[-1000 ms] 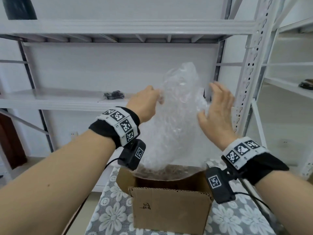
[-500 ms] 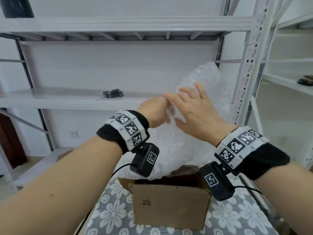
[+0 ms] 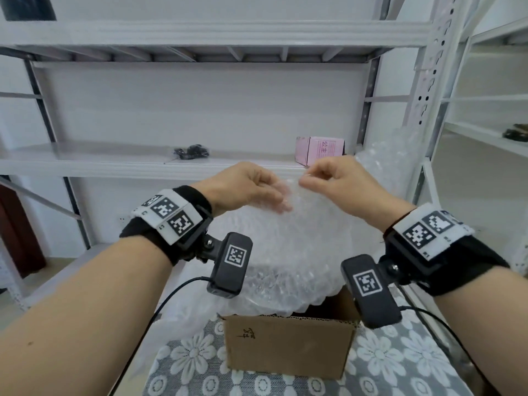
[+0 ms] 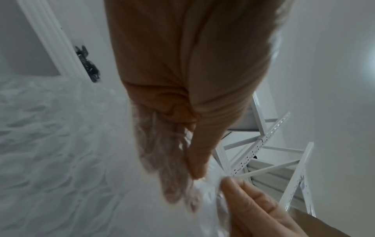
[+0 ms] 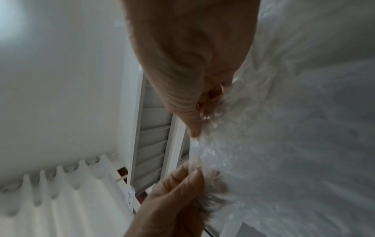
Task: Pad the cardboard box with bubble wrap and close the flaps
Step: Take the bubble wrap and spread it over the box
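An open brown cardboard box [image 3: 288, 344] stands on a floral tablecloth, its near flap hanging toward me. A large clear sheet of bubble wrap [image 3: 297, 252] billows above the box, its lower part sagging into the opening. My left hand [image 3: 245, 187] pinches the sheet's top edge, with the fingers showing through the plastic. My right hand [image 3: 328, 178] pinches the same edge right beside it. In the left wrist view the left hand [image 4: 194, 162] grips the bubble wrap [image 4: 50, 144]. In the right wrist view the right hand [image 5: 196, 121] grips the bubble wrap [image 5: 294, 128].
A white metal shelving unit [image 3: 200, 164] stands behind the box. On its shelf lie a small black bundle [image 3: 191, 151] and a pink carton [image 3: 320, 150]. A perforated upright [image 3: 425, 90] rises at the right, close to the wrap. The table [image 3: 400, 358] holds the box.
The bubble wrap has come down from an upright bundle to a lower, spread sheet. My right hand crossed to the left hand and both now pinch the top edge. The pink carton is uncovered.
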`<state>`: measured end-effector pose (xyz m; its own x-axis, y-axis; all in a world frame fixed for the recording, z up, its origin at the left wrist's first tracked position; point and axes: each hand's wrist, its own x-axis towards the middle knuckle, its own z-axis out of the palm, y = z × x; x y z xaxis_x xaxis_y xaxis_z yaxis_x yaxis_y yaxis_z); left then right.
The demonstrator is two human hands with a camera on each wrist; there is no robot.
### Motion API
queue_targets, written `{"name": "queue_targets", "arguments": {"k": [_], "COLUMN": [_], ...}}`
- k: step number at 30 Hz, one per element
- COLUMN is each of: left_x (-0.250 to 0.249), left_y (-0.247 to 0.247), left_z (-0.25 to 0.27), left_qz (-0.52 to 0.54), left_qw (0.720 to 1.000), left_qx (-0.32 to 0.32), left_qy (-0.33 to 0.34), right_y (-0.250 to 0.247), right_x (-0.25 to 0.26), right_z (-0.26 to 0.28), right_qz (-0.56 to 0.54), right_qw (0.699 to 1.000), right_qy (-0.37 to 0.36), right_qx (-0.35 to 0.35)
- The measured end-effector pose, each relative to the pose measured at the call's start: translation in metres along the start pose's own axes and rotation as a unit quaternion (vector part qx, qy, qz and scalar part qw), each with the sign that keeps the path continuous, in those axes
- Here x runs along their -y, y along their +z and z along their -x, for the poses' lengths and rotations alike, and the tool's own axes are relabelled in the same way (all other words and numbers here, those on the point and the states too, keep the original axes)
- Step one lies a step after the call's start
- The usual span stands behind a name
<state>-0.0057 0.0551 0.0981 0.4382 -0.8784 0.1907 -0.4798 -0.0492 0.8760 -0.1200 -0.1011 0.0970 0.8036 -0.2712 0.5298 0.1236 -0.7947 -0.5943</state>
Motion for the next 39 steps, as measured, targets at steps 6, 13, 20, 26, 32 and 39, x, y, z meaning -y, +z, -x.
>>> {"name": "queue_targets", "arguments": {"k": [6, 13, 20, 26, 32, 39], "left_x": [0.004, 0.004, -0.007, -0.006, -0.010, -0.024], "left_y": [-0.003, -0.004, 0.010, 0.007, 0.012, 0.024], "left_z": [0.007, 0.010, 0.009, 0.013, 0.012, 0.006], "left_qz": [0.026, 0.029, -0.058, -0.067, -0.076, -0.100], "left_qw": [1.000, 0.999, 0.996, 0.995, 0.996, 0.993], "left_qx": [-0.010, -0.032, -0.061, -0.065, -0.044, -0.028], "left_qy": [0.014, 0.012, 0.037, 0.025, 0.022, 0.053], "right_y": [-0.002, -0.002, 0.007, -0.008, -0.006, -0.008], "right_x": [-0.008, -0.007, 0.016, 0.009, 0.008, 0.012], "right_z": [0.004, 0.007, 0.009, 0.010, 0.012, 0.014], "right_qz": [-0.102, -0.140, 0.038, -0.013, -0.048, -0.015], "right_qw": [0.992, 0.987, 0.997, 0.998, 0.996, 0.997], "right_qy": [0.068, 0.075, -0.028, 0.023, 0.033, 0.001], "right_qx": [-0.002, -0.017, 0.057, 0.055, 0.060, 0.073]}}
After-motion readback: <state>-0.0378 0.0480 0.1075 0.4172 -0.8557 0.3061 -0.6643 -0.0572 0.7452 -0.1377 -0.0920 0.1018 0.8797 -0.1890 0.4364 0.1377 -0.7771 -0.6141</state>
